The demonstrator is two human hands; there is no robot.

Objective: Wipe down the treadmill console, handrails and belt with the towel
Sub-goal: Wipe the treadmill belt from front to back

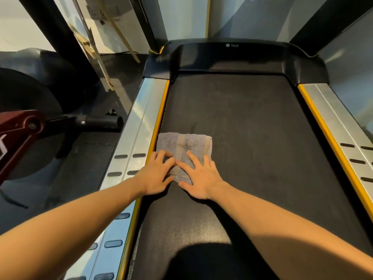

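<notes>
A folded grey terry towel (pixel 184 147) is laid flat on the black textured treadmill belt (pixel 252 128), close to the belt's left edge and beside the yellow trim strip (pixel 159 120). The towel's near end is pressed down by both hands. The left hand (pixel 156 175) is set on its near left corner with the fingers spread and slightly bent, the fingertips on the cloth. The right hand (pixel 198 178) is laid flat over its near right part, fingers straight and apart. The two hands are nearly touching at the fingertips. A silver metal side rail (pixel 133 126) with dark oval inserts is seen left of the trim. The black motor cover (pixel 242 57) is seen at the belt's far end.
</notes>
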